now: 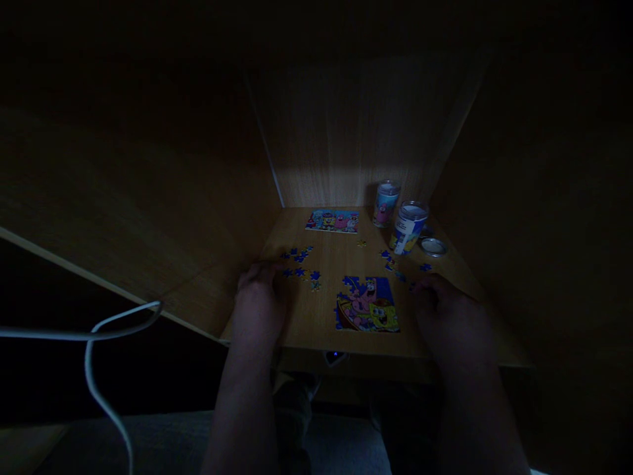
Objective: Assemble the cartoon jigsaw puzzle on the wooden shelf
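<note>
A partly joined cartoon jigsaw puzzle (368, 305) lies near the front edge of the wooden shelf, between my two hands. My left hand (260, 297) rests on the left side, fingers loosely apart and holding nothing visible, beside several loose puzzle pieces (299, 271). On the right, my right hand (442, 307) is closed in a pinch, with a small dark blue puzzle piece (412, 287) at its fingertips. More loose pieces (388, 259) are scattered just beyond that hand. Dim light hides the finer details of the fingers.
A finished puzzle strip (332, 221) lies toward the back panel. Two clear-topped cartoon cans (386, 204) (409, 227) stand at the back right, with a round metal lid (433, 247) beside them. Wooden walls enclose both sides. A white cable (93, 336) hangs at left.
</note>
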Demonstrator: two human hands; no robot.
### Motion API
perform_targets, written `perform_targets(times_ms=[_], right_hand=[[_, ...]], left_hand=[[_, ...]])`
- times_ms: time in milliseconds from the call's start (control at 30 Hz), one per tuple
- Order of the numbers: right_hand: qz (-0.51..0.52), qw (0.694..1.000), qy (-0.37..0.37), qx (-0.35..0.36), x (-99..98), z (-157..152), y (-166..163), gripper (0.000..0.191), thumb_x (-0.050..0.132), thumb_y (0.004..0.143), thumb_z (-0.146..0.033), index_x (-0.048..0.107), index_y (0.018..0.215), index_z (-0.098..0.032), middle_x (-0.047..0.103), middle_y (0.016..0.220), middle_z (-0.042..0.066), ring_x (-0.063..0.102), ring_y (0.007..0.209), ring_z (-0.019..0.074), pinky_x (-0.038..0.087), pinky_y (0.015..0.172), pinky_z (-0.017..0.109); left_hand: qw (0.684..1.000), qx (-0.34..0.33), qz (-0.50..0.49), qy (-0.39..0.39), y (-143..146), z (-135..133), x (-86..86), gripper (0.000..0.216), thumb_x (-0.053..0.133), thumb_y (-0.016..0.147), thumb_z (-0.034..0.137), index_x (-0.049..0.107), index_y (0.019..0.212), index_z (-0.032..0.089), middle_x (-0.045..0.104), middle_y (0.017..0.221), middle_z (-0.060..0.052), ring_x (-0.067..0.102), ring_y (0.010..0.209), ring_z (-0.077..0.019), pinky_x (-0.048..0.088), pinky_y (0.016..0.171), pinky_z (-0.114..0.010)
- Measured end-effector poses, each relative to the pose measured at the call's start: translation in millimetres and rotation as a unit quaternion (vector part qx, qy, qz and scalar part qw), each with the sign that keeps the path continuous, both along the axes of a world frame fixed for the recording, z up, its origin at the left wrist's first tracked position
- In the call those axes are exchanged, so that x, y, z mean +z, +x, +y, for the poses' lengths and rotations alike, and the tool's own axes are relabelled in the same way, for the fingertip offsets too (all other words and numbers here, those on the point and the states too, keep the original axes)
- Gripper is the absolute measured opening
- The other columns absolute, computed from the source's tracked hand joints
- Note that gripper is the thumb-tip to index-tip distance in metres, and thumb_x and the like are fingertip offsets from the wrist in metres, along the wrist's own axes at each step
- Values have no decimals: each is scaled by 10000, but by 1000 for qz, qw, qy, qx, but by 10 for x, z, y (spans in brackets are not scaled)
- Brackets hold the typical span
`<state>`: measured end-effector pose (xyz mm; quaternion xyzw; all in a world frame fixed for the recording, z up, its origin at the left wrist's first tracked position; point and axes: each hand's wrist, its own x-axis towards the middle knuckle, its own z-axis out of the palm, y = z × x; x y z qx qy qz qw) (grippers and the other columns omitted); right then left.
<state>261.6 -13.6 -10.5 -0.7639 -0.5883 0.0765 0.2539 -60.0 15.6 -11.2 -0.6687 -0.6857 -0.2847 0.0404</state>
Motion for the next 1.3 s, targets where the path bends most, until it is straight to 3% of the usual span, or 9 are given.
perform_targets(times_ms=[133,233,467,700,800,967,1200,1300], right_hand=[[-5,1000,3,1,0,5,5,224,577,1042,-255,799,1035,-233,769,849,56,579,630,159,288,600,291],[-5,1000,-2,2,2,0,8,238,560,1056,-278,794,1051,-234,772,863,60,582,634,161,290,597,290],[-2,1000,-17,-8,40,-7,-14,242,559,1055,-294,796,1066,-248,772,862,54,584,646,164,288,593,287],[-16,1000,-21,-9,55,-12,-29,269,531,1072,-307,794,1082,-249,763,855,50,567,632,160,274,588,289],[-18,1000,-11,-3,42,-11,-23,257,549,1062,-292,800,1085,-239,767,856,57,565,627,159,280,587,292],[-24,1000,-15,-3,28,-7,-16,272,532,1073,-301,795,1093,-236,774,870,69,569,640,169,282,604,302],[-14,1000,-19,4,35,-10,-8,276,517,1072,-292,787,1091,-239,771,887,70,579,664,172,284,618,302],[-8,999,-34,-1,42,-3,-15,276,511,1072,-292,784,1074,-245,769,891,69,585,673,175,287,619,300]], left_hand=[[997,-78,3,-1,25,-12,18,601,548,794,-62,804,1257,224,797,1352,-75,692,1301,-318,572,1150,-517],[993,-115,20,-8,42,-15,36,606,574,775,-68,821,1233,242,823,1301,-59,709,1258,-315,575,1141,-521],[996,-69,54,-34,103,-29,84,509,617,839,-17,823,1237,224,816,1319,-99,708,1255,-362,587,1096,-559],[984,-176,33,-18,106,-10,70,456,647,863,10,828,1190,271,817,1332,-46,719,1261,-302,560,1163,-541],[985,-167,29,-9,99,10,33,377,641,911,44,839,1142,267,845,1240,-41,740,1204,-299,571,1153,-538],[988,-151,31,-7,116,-2,56,406,675,887,50,836,1192,265,835,1287,-47,724,1237,-316,574,1151,-543],[971,-237,7,-1,167,-28,98,378,629,968,76,840,1192,295,841,1283,-15,740,1252,-271,559,1179,-528],[970,-245,8,-1,174,-20,76,372,622,976,89,841,1207,282,849,1269,-17,745,1249,-280,552,1190,-550]])
